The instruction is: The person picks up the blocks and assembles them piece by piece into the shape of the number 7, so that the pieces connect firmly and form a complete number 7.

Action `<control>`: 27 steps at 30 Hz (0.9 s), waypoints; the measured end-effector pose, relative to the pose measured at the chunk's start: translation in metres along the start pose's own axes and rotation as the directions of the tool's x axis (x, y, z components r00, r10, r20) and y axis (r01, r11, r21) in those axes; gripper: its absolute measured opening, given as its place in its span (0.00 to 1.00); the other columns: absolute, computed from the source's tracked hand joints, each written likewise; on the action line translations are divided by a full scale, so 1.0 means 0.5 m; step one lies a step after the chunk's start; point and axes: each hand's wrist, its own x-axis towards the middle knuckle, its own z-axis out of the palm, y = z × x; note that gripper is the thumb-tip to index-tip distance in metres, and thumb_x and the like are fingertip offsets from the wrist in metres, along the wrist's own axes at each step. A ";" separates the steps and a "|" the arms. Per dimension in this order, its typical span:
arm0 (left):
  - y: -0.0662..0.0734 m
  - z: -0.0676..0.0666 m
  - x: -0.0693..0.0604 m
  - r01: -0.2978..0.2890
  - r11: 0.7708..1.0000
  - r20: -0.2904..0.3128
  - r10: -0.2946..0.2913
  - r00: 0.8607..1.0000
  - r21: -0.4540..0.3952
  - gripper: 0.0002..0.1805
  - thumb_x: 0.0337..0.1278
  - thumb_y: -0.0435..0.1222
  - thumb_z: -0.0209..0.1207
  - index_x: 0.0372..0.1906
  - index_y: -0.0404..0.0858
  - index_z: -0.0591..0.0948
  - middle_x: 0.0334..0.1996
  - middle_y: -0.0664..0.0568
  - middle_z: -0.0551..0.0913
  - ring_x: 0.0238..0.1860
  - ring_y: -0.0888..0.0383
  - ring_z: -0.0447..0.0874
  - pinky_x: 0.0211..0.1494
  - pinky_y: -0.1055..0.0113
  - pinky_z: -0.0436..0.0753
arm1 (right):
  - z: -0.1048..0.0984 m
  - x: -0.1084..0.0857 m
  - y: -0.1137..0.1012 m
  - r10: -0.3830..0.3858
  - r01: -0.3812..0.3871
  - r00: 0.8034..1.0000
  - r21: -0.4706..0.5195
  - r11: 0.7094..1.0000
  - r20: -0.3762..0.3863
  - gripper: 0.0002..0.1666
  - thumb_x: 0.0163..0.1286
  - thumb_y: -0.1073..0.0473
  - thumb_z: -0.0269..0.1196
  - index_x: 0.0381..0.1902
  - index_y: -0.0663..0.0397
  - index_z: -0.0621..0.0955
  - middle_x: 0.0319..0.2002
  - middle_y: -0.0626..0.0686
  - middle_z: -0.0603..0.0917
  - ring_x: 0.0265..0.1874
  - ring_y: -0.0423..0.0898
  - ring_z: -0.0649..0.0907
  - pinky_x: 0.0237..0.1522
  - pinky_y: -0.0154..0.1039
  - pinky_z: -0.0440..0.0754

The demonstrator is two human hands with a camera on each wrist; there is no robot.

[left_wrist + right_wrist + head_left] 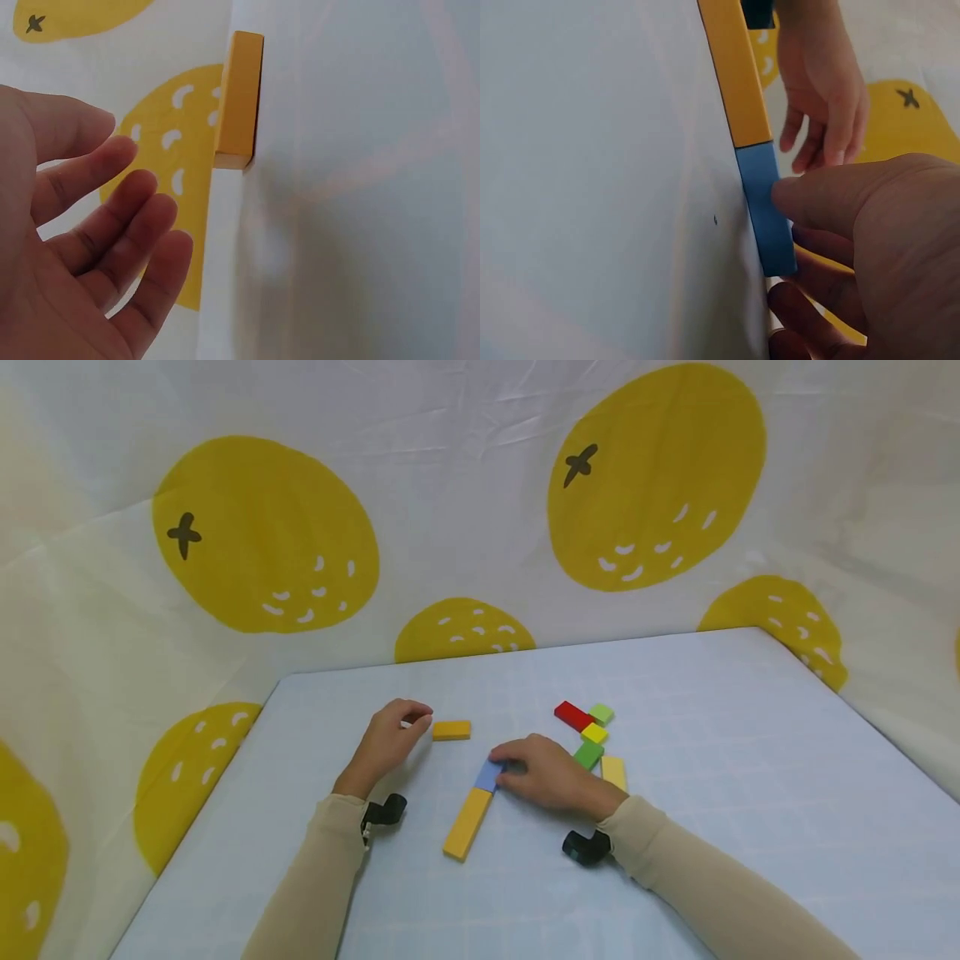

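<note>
My right hand (543, 772) holds a blue block (767, 214), thumb at its side and a fingertip by its far end. That block lies end to end with a long orange block (468, 823) on the table. My left hand (97, 217) hovers above the table, its fingers loosely bent around nothing. Just to the right of its fingertips in the head view lies a shorter orange block (452, 731), apart from the hand. In the right wrist view, the left hand also shows beyond the blocks.
Past the right hand lie a red block (573, 716), a light green block (602, 714), a yellow block (595, 733), a green block (588, 754) and a pale yellow block (613, 772). A fruit-patterned curtain (465, 527) rises at the back of the white table (712, 718).
</note>
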 end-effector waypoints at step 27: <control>-0.007 0.033 0.020 -0.106 0.991 0.179 0.090 0.980 0.079 0.20 0.67 0.35 0.61 0.61 0.34 0.80 0.58 0.44 0.81 0.63 0.45 0.75 0.68 0.49 0.70 | 0.005 -0.001 -0.004 0.003 -0.003 1.000 -0.010 1.000 0.004 0.23 0.70 0.51 0.66 0.62 0.42 0.81 0.57 0.37 0.82 0.56 0.39 0.77 0.59 0.41 0.77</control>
